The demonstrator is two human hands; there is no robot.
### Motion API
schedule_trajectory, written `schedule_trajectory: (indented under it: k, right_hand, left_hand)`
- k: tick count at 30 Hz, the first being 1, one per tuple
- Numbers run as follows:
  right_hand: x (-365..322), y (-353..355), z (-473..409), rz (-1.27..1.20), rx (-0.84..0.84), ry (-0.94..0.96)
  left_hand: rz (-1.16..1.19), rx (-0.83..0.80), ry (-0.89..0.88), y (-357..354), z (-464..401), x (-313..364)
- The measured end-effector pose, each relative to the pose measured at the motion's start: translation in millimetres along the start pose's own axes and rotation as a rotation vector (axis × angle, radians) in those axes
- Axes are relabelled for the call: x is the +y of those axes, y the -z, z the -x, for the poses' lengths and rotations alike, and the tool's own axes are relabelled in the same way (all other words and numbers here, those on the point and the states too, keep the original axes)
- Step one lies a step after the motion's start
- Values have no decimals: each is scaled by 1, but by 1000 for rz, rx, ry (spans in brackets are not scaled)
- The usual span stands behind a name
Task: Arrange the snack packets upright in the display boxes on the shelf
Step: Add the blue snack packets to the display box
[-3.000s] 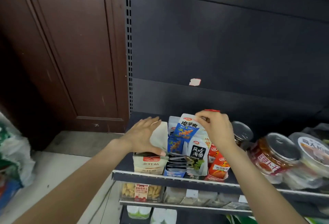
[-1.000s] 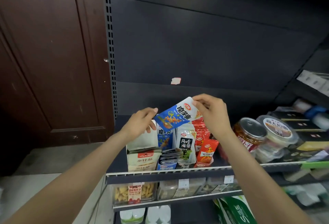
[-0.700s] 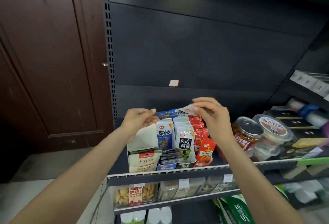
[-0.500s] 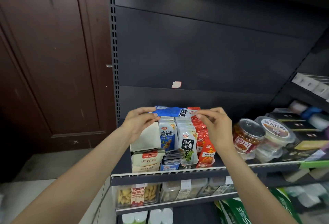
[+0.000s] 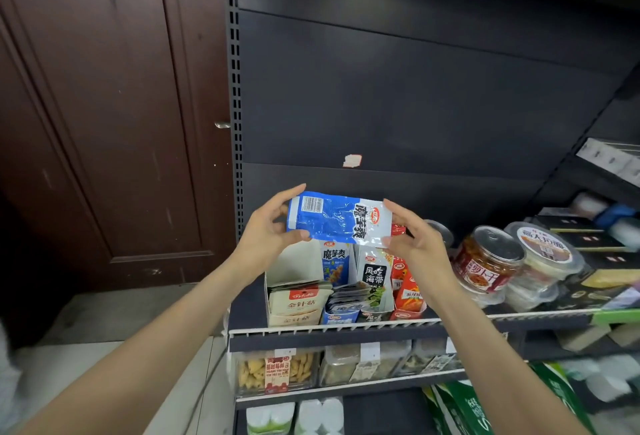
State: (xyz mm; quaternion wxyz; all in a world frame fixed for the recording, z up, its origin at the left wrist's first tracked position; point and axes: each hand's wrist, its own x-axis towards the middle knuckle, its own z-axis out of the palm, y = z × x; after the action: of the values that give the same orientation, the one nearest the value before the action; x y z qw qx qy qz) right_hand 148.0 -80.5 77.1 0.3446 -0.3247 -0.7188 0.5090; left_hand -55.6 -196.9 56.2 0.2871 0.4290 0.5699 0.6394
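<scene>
While the left hand point(image 5: 266, 232) and right hand point(image 5: 417, 244) each pinch an end of the blue snack packet point(image 5: 339, 223), held sideways above the display boxes point(image 5: 294, 296) on the shelf point(image 5: 346, 332); next, I judge, turn it upright and slot it behind the blue row.

A packet point(image 5: 337, 221) is held sideways between the left hand point(image 5: 265, 239) at nine o'clock and the right hand point(image 5: 414, 244) at three o'clock, above the display boxes point(image 5: 294, 310) on the shelf point(image 5: 346, 332). Jars point(image 5: 485, 261) stand at the boxes' three o'clock, and a door point(image 5: 114, 123) at their nine o'clock.
</scene>
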Motion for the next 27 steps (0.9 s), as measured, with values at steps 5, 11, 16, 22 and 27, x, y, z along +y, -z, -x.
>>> schedule_trajectory:
  k: [5, 11, 16, 22, 27]
  right_hand:
    - [3, 1, 1, 46, -48, -11]
    - [5, 2, -7, 15, -48, -15]
    - [1, 6, -14, -3, -32, 8]
    - [6, 9, -34, 363, -7, 213]
    - [8, 16, -53, 571, 28, 278]
  left_hand:
    - [-23, -23, 41, 2, 0, -9]
    - [13, -35, 156, 3, -8, -14]
    - [256, -47, 393, 1, -14, -24]
    - [247, -9, 475, -6, -29, -34]
    - [-535, 24, 290, -12, -42, -50]
